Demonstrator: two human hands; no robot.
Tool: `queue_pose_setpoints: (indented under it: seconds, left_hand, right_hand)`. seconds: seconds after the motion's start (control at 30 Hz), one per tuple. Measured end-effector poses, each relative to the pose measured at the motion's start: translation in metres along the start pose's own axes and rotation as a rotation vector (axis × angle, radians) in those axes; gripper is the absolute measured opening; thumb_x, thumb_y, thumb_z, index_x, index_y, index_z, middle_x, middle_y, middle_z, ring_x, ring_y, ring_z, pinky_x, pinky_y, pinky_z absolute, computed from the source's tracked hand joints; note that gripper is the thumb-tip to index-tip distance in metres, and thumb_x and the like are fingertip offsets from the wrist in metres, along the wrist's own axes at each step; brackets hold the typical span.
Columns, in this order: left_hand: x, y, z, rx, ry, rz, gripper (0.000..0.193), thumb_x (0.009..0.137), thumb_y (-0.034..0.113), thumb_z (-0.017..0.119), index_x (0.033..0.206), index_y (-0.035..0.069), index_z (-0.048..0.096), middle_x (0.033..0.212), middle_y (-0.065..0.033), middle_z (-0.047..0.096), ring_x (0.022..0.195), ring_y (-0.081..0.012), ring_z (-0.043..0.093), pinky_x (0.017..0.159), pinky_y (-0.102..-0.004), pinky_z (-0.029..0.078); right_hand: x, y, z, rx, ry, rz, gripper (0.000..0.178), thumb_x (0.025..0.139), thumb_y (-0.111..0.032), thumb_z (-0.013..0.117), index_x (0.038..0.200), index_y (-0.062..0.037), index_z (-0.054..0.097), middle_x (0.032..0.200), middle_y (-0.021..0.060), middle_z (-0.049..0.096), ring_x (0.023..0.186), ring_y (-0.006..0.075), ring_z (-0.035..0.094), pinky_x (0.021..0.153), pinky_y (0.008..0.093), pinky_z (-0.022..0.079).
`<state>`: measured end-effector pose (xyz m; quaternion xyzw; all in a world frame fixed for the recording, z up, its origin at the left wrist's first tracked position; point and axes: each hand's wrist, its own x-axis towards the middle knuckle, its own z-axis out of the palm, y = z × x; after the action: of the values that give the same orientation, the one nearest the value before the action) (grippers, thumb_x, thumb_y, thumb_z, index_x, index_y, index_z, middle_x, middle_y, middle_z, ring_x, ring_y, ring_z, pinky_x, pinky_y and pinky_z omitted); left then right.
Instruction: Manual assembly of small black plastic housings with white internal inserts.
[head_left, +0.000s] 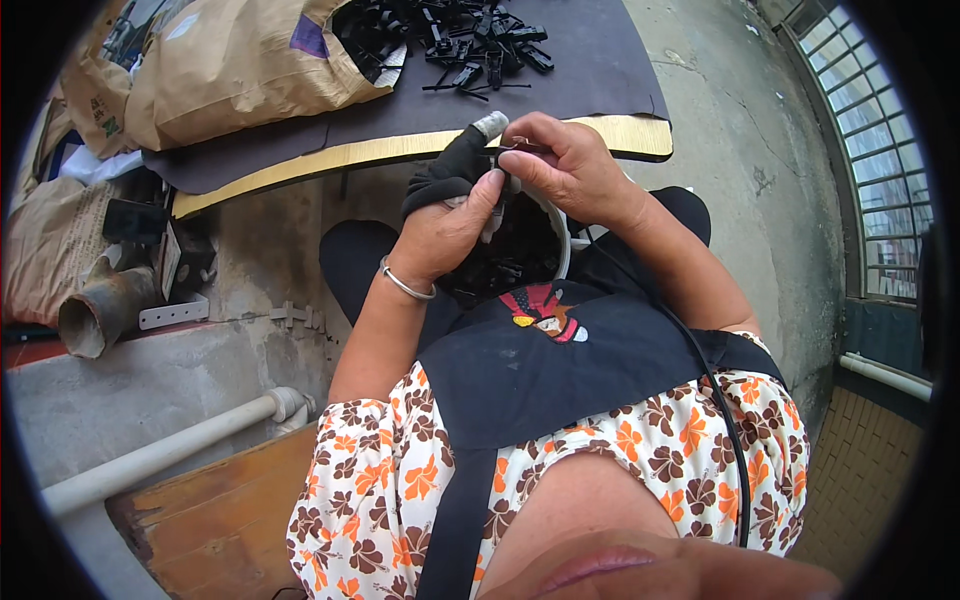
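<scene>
Both my hands meet in front of the table's edge, above a white bucket (563, 228) that holds black parts (505, 262). My left hand (448, 195), in a black partial glove with a grey fingertip, is closed with its thumb against a small dark part whose shape is mostly hidden. Thumb and forefinger of my right hand (578, 172), bare, pinch a thin dark piece (530, 149) at the left fingertips. Whether the two pieces are joined cannot be made out. On the table beyond lies a loose pile of black plastic parts (490, 45).
A brown paper sack (240, 65) lies open on the dark-covered table (600, 75), spilling black parts. The table's gold-edged front (370, 148) is close to my hands. At the left are a rusty pipe piece (100, 310) and another sack (50, 245). A barred window (870, 140) stands right.
</scene>
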<state>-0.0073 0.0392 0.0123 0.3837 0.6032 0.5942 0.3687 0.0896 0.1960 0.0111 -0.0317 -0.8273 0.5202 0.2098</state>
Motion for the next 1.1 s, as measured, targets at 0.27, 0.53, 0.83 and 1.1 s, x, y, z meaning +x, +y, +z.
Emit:
queue_pose_setpoints:
  seconds: [0.27,0.53,0.83,1.1]
  left_hand:
    - [0.000,-0.003,0.004,0.022,0.173,0.146,0.034,0.091,0.008,0.050,0.124,-0.001,0.049,0.076,-0.0015,0.060,0.058,-0.0027,0.049,0.052,-0.0173,0.041]
    - [-0.002,-0.002,0.002,0.224,0.230,0.182,0.029,0.085,0.005,0.054,0.111,-0.007,0.054,0.102,-0.0131,0.063,0.092,-0.0185,0.060,0.082,-0.0266,0.045]
    - [0.005,-0.009,0.007,0.639,0.315,0.529,0.028,0.081,0.003,0.054,0.108,-0.004,0.056,0.101,-0.0184,0.061,0.092,-0.0290,0.061,0.083,-0.0333,0.046]
    - [-0.002,-0.020,0.011,0.910,0.345,0.509,0.032,0.078,0.002,0.054,0.110,-0.003,0.054,0.098,-0.0182,0.061,0.087,-0.0315,0.059,0.080,-0.0360,0.046]
  right_hand:
    - [0.000,-0.009,0.014,-0.122,0.124,-0.183,0.019,0.079,-0.011,0.069,0.073,-0.0023,0.053,0.060,-0.0003,0.049,0.053,0.0047,0.040,0.049,0.0206,0.035]
    - [0.002,-0.005,0.008,0.100,-0.121,0.103,0.021,0.087,-0.018,0.059,0.078,-0.0002,0.055,0.061,0.0050,0.050,0.058,0.0122,0.046,0.053,0.0272,0.039]
    - [0.001,-0.003,0.017,-0.085,-0.063,0.049,0.025,0.089,-0.021,0.052,0.078,0.0005,0.058,0.066,0.0177,0.057,0.062,0.0312,0.057,0.058,0.0363,0.044]
    - [-0.008,0.019,0.036,0.110,-0.070,0.160,0.023,0.092,-0.017,0.049,0.081,0.0019,0.057,0.065,0.0061,0.056,0.063,0.0124,0.049,0.062,0.0282,0.043]
